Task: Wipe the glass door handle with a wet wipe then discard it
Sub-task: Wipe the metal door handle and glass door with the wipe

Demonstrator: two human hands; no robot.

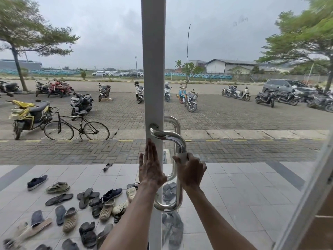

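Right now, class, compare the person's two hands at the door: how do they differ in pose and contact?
The left hand lies flat, fingers straight, against the white door frame; the right hand curls around the steel handle. A pale wipe shows at the right hand's fingers; none shows at the left. Both reach forward at similar height.

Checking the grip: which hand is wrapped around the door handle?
The right hand grips the steel door handle; the left hand lies flat against the white door frame.

No legible text anywhere (plates too blurred).
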